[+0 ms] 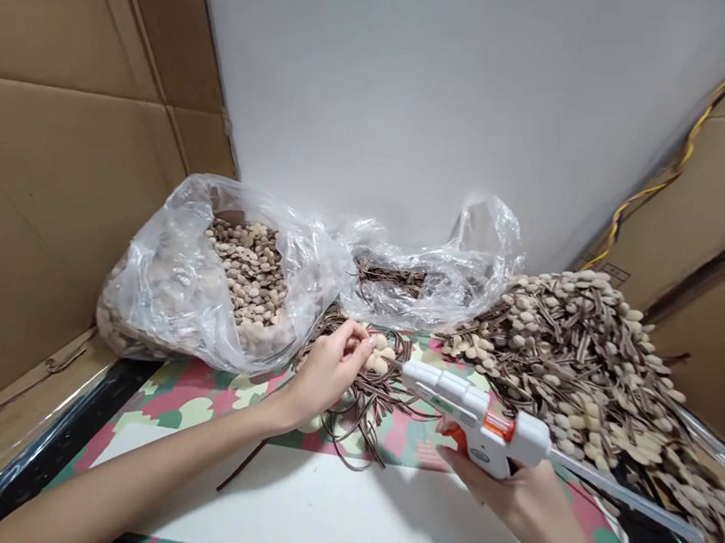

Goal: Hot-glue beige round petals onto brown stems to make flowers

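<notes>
Glue gun [450,390], white plastic with orange parts, gripped in right hand [517,495]. Cream flower-shaped cluster [381,358], pinched between left hand's [330,365] fingertips, near nozzle. Thin brown strands [369,406], tangled, below left hand. Clear plastic bag [174,273] of beige oval pieces [251,273], beyond left hand, leftward.

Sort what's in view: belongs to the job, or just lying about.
Seemingly in the job:
white glue gun, in the right hand
pale rounded piece, at the left hand
brown strands around it
bag of pale pieces
heap at right

Probably just lying about:
yellow wire
loose brown stem, left
</notes>
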Tool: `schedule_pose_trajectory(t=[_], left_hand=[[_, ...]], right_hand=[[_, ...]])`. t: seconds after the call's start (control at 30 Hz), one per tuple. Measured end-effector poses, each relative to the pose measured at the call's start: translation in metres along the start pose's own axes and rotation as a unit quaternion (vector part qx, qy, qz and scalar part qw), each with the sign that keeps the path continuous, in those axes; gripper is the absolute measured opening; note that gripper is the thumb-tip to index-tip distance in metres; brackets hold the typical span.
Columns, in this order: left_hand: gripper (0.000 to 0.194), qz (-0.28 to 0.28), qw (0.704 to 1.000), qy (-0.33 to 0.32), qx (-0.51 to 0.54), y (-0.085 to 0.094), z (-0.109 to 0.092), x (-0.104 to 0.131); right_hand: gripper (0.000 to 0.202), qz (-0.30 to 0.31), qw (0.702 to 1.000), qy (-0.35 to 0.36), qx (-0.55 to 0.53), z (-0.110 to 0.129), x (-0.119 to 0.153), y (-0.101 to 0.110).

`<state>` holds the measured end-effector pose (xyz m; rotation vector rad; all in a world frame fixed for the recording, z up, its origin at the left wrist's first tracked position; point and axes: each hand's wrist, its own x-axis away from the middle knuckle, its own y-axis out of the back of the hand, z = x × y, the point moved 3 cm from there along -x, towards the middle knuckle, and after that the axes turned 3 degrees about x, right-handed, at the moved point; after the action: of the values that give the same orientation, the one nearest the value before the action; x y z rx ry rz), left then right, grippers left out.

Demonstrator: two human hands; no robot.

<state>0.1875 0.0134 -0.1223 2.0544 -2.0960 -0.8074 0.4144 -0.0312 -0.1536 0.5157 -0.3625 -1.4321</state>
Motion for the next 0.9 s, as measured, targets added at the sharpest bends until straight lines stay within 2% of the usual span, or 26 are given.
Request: schedule_pose_trajectory(t=[0.17,0.37,0.63,0.73,0.9], left_hand=[[0.025,-0.014,0.999,0.013,0.043,-0.0030,0.0027,0.0021],[0.025,-0.018,0.997,0.023,0.071,-0.0018,0.0005,0.0028],[0.025,0.009,0.981,0.077,0.176,-0.0029,0.0001,0.0022],[0.031,0.020,0.980,0.087,0.176,-0.0016,-0.0015,0.0007],[0.024,0.026,0.982,0.079,0.172,-0.0021,-0.0024,-0.0009]], right_hand=[[0.029,0.003,1.000,0.022,-0.011,0.0024,-0.0038,-0.0060],[0.028,-0.007,1.000,0.017,-0.004,0.0015,-0.0047,-0.0074],[0.027,-0.009,0.999,-0.004,-0.035,0.0043,-0.0044,-0.0076],[0.027,-0.010,1.000,-0.007,-0.025,0.0042,-0.0039,-0.0070],[0.026,-0.008,1.000,-0.015,0.015,0.0009,-0.0020,-0.0069]])
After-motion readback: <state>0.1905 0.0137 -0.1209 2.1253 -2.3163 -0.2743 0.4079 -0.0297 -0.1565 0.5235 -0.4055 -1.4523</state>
